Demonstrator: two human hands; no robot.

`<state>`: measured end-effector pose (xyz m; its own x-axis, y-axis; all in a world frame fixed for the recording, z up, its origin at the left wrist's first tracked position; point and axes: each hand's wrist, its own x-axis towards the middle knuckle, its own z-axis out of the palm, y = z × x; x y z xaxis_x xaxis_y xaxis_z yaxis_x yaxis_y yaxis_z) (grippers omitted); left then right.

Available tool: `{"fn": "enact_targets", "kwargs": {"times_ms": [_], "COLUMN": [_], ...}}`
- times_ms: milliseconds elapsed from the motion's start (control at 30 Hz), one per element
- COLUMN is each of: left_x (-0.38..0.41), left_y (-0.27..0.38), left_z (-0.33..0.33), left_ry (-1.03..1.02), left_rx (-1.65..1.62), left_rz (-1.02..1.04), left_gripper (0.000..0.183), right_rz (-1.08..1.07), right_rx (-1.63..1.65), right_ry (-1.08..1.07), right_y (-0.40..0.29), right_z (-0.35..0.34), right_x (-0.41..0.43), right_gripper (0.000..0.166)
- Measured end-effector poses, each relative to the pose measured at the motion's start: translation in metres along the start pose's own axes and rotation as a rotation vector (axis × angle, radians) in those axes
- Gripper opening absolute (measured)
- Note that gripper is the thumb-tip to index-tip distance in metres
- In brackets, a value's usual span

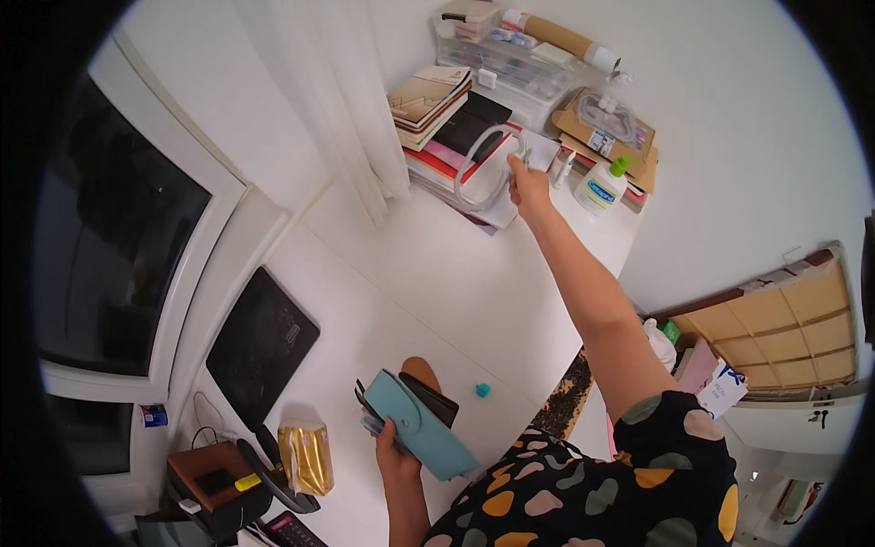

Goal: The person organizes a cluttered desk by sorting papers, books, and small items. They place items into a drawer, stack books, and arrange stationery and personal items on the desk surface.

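Note:
My left hand (399, 457) grips a teal snap-flap case (418, 422), its thumb resting on the flap side. A bluish clear item and a thin black piece stick out along the case's left edge. Behind it show a dark, slim case (437, 403) and a brown rounded piece (420, 371); whether the hand also holds these, I cannot tell. Stretched far forward, my right hand (530, 188) pinches a looped pale grey cable or cord (460, 174) above a stack of books and papers (437, 164). Nearby on its right are a small white bottle (564, 169) and a Cetaphil pump bottle (601, 188).
Clear storage boxes (509, 65) and cardboard packages (646, 140) stand against the wall. A black laptop-like slab (263, 342), a gold tissue pack (305, 455) and a brown-topped box (208, 472) lie left. A small teal object (483, 390) sits on the white table (437, 273).

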<state>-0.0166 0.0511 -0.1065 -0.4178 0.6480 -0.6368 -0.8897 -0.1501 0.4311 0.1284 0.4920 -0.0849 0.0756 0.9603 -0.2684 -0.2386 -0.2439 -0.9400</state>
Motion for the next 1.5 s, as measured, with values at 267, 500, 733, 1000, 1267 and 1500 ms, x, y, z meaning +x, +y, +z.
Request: {"fn": "enact_targets", "kwargs": {"times_ms": [267,500,733,1000,1267,1500], "left_x": [0.004,0.003,0.005,-0.010,-0.030,-0.053], "left_y": [0.002,0.002,0.002,0.021,0.013,0.008], "left_z": [0.020,0.021,-0.013,-0.031,-0.052,-0.075], "left_ry": [-0.054,0.032,0.001,-0.227,-0.112,-0.093], "left_rx": [0.015,-0.051,-0.235,-0.370,-0.306,-0.244], "left_rz": [0.010,0.071,0.152,0.123,0.081,0.057], "left_gripper": [0.042,0.043,0.039,0.035,0.034,0.036], "right_rz": [-0.126,-0.171,-0.165,0.150,-0.158,-0.333], "right_rx": [-0.221,-0.400,-0.137,-0.601,-1.086,-1.105], "right_ry": [0.197,0.162,-0.247,-0.798,-0.796,-0.629], "right_y": [0.010,0.024,0.023,0.079,0.113,0.149], "right_z": [0.046,0.055,0.042,-0.038,-0.099,-0.098], "right_x": [0.130,0.165,0.071,-0.139,-0.256,-0.290], "right_gripper": [0.037,0.029,0.020,0.013,0.030,0.034]}}
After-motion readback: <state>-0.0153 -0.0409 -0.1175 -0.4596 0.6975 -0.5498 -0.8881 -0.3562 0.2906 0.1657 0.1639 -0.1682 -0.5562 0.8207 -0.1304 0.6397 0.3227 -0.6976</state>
